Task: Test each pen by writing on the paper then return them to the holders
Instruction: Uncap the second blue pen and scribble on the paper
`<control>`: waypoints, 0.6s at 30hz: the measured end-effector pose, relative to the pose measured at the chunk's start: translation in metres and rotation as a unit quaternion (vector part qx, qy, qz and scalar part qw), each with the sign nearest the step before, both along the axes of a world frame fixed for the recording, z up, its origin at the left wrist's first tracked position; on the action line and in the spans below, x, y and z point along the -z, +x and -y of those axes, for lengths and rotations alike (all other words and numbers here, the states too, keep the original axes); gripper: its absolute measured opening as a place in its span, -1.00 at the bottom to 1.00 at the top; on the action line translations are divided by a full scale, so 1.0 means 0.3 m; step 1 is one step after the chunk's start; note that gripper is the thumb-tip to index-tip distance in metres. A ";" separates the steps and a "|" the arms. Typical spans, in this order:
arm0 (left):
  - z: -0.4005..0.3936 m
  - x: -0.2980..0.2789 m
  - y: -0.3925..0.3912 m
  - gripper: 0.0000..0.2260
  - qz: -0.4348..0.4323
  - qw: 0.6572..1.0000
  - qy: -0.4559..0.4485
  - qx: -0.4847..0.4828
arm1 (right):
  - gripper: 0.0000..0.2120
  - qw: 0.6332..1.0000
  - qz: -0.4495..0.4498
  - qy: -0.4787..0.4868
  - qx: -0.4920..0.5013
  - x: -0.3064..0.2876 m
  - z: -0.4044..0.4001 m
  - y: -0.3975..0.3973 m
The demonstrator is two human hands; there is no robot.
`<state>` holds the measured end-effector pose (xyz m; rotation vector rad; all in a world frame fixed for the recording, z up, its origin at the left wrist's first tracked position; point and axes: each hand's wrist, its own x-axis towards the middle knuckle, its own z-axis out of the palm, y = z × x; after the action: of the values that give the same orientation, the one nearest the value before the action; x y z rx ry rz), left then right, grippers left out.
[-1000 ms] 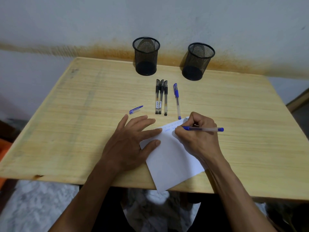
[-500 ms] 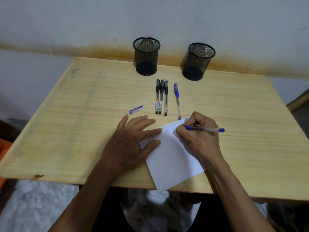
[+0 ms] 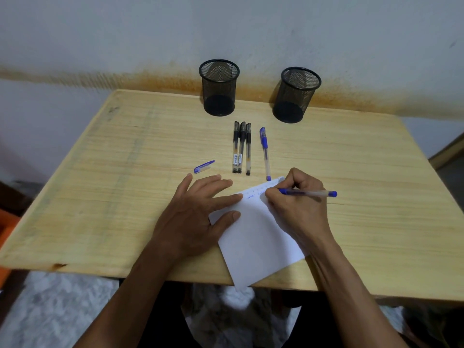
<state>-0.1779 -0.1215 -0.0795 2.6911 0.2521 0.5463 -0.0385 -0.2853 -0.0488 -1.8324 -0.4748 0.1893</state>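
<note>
My right hand (image 3: 297,204) grips an uncapped blue pen (image 3: 310,193), its tip down on the top edge of the white paper (image 3: 258,237), where faint blue writing shows. Fingers spread, my left hand (image 3: 198,217) lies flat and pins the paper's left corner to the table. Its blue cap (image 3: 204,167) lies loose just beyond my left fingers. Three black pens (image 3: 241,150) lie side by side further back, and a capped blue pen (image 3: 265,153) lies to their right. Two black mesh holders (image 3: 219,87) (image 3: 295,95) stand at the table's far edge.
The wooden table (image 3: 113,197) stands against a stained white wall. The paper's near corner hangs over the front edge. Something orange (image 3: 6,227) sits low at the far left beside the table.
My right hand has crept slightly to the right along the paper's top edge with the pen. The left hand and the other pens have not moved.
</note>
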 end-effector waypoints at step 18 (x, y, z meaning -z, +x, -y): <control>-0.011 0.037 -0.029 -0.75 0.078 0.987 -0.083 -0.111 | -0.80 0.968 -0.164 0.191 -0.002 0.061 0.026 0.025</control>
<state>-0.1865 -0.1182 -0.0904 2.4592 0.5345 0.7624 -0.0309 -0.2932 -0.0672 -1.3893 -0.2597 0.3698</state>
